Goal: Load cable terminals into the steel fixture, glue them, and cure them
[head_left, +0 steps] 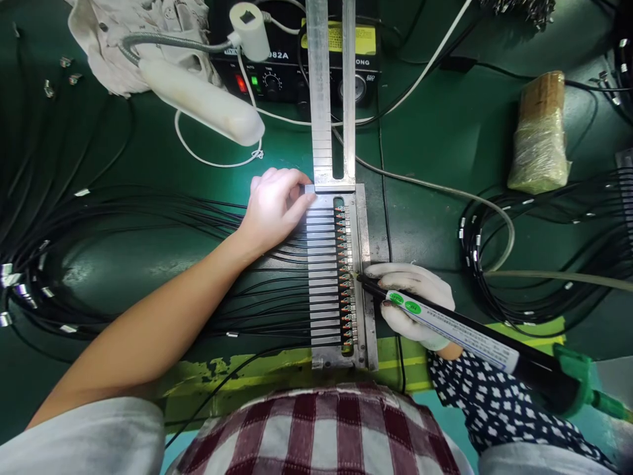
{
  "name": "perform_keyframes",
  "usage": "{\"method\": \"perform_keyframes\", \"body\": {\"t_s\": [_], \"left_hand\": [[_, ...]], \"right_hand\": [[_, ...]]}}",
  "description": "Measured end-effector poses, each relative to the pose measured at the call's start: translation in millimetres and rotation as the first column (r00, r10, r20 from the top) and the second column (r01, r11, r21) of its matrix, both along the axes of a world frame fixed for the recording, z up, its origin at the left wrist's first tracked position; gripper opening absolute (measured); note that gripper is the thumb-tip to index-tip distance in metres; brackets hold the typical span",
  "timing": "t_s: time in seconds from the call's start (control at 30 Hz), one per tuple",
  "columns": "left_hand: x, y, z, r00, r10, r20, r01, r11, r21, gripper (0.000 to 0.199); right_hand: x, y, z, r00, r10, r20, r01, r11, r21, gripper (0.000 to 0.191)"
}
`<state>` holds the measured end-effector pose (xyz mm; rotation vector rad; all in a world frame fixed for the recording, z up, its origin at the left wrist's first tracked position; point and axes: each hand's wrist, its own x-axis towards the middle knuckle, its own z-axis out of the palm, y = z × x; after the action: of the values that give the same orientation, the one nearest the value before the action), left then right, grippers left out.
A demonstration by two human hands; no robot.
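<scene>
My bare left hand [274, 208] is at the upper left corner of a metal jig [322, 247], its thumb and forefinger closed on the edge. Black cables [277, 300] run in from the left and lie side by side across the jig. Their ends, with small metal connectors [347, 290], sit in a row over its slot. My right hand [420, 300], in a white glove, grips a black dispensing syringe [459, 330] with a label and a green end cap. The syringe's tip is at the row of connectors, near the middle; contact is too small to make out.
Behind the jig stands a slotted metal bar [321, 92], with a black dispenser box [291, 79] beyond it. A white lamp [202, 102] hangs over the left. Coiled cables [475, 251] and a plastic-wrapped block [540, 135] lie right. A cloth [106, 39] is at back left.
</scene>
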<state>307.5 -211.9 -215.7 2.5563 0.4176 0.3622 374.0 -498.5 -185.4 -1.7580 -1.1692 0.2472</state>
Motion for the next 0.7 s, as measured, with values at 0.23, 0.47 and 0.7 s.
{"method": "perform_keyframes", "body": {"t_s": [0.23, 0.47, 0.7], "left_hand": [[0.6, -0.4, 1.1, 1.000, 0.002, -0.008, -0.002, 1.000, 0.007, 0.020], [0.4, 0.9, -0.6, 1.000, -0.008, 0.006, 0.008, 1.000, 0.017, 0.021], [0.3, 0.0, -0.5, 1.000, 0.001, 0.002, -0.001, 1.000, 0.026, 0.020]], "right_hand": [[1.0, -3.5, -2.2, 1.000, 0.020, -0.001, -0.020, 1.000, -0.018, 0.023], [0.7, -2.1, -2.0, 1.000, 0.003, -0.012, -0.003, 1.000, -0.014, 0.020], [1.9, -1.6, -4.1, 0.999, 0.005, -0.033, -0.005, 1.000, -0.020, 0.019]]}}
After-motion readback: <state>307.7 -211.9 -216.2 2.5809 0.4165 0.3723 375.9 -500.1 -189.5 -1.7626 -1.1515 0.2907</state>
